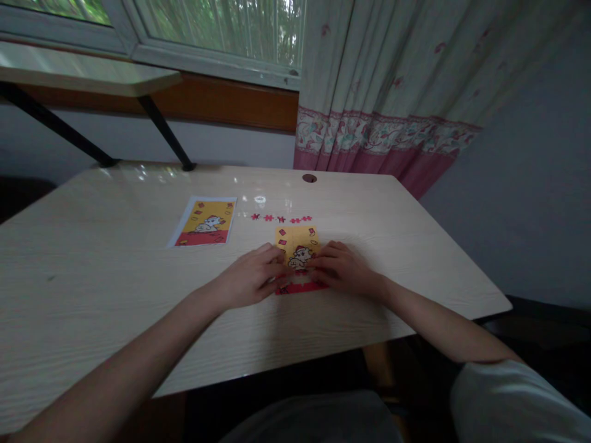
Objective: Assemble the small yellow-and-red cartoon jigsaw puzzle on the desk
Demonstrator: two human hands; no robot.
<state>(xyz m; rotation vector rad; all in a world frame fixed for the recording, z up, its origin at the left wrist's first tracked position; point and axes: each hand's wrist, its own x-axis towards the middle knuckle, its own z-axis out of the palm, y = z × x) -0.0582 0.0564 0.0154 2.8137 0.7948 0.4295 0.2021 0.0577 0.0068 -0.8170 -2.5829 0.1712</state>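
Note:
A partly assembled jigsaw puzzle point(298, 237), yellow above and red below with a white cartoon animal in a red hat, lies flat near the table's front. A pale gap runs between its upper part and the red bottom strip point(302, 287). My left hand point(258, 274) rests at the puzzle's left edge, fingers stretched onto it and thumb lower down. On the opposite edge, my right hand point(346, 267) touches the puzzle with its fingers extended and apart. Both hands cover parts of the sides. Just beyond the puzzle, several loose red puzzle pieces point(281, 219) form a row.
To the left lies a printed picture point(207, 221) with the same design on white paper. A round cable hole point(309, 178) sits near the back of the wooden table point(115, 271). A raised shelf point(87, 69) on black legs stands back left; a curtain point(369, 92) hangs behind.

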